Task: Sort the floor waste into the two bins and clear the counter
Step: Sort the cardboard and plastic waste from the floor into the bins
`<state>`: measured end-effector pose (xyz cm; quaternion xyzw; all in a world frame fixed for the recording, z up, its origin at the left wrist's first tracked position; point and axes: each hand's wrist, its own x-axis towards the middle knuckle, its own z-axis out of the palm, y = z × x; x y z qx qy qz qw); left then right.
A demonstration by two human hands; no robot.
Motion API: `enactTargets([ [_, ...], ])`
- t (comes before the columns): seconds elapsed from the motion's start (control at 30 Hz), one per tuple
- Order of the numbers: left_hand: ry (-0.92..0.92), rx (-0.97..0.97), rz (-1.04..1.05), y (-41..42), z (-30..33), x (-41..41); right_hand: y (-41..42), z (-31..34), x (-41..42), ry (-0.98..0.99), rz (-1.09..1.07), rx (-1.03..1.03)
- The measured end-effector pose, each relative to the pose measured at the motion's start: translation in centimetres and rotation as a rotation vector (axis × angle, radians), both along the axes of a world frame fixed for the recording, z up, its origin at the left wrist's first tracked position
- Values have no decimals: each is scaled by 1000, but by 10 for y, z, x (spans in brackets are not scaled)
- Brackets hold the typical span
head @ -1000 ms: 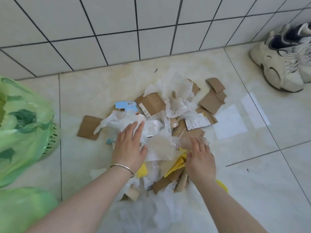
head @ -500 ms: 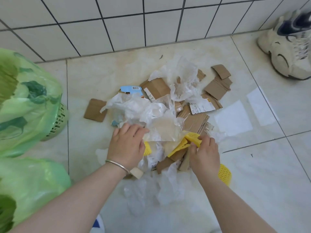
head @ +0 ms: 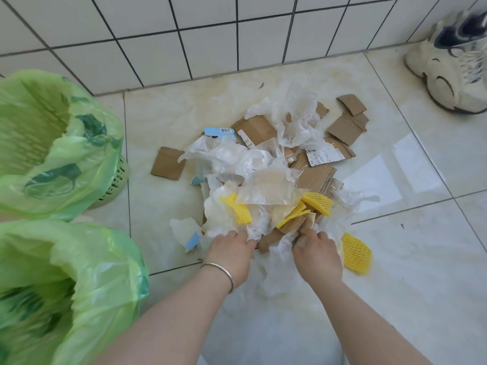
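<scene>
The floor waste (head: pixel 266 167) lies in one loose heap on the tiled floor (head: pixel 421 259), near the wall edge and clear of both bins. It is a mix: brown cardboard pieces (head: pixel 345 125), crumpled clear plastic film (head: pixel 295 114), yellow foam netting (head: pixel 355 252), a blue barcoded carton scrap (head: pixel 218 131) and a printed shipping label (head: pixel 322 155).

Both hands work at the near edge of the heap, most likely gathering a handful. The left hand (head: pixel 232 252), a thin bangle (head: pixel 220 270) on its wrist, has its fingers curled into white film and paper; its grip looks narrow and closed on that film, though the fingertips are buried. The right hand (head: pixel 316 255) is closed around a bundle of film with a cardboard strip poking up beside it, so its grip is also narrow and holding.

Two bins lined with green bags stand open at the left side of the floor: the far bin (head: pixel 116 180), its slatted basket showing below the liner, and the near bin (head: pixel 87 272). Both are within arm's reach of the heap, presumably so each handful can be dropped without standing.

Little looks sorted yet; cardboard and plastic are still tangled together, so film may drag card along with it. A pair of sneakers (head: pixel 453 69) sits in the far right corner, well apart. No counter is in view.
</scene>
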<state>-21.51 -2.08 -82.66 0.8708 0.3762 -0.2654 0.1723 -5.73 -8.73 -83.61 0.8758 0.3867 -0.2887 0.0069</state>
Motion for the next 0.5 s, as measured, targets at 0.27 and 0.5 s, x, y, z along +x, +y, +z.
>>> enactTargets([
  [0.27,152,77,222,24,-7,-21,29,-3,3,-109,151,24],
  [0.5,76,136,534,55,-16,-31,53,-12,-1,-240,239,305],
])
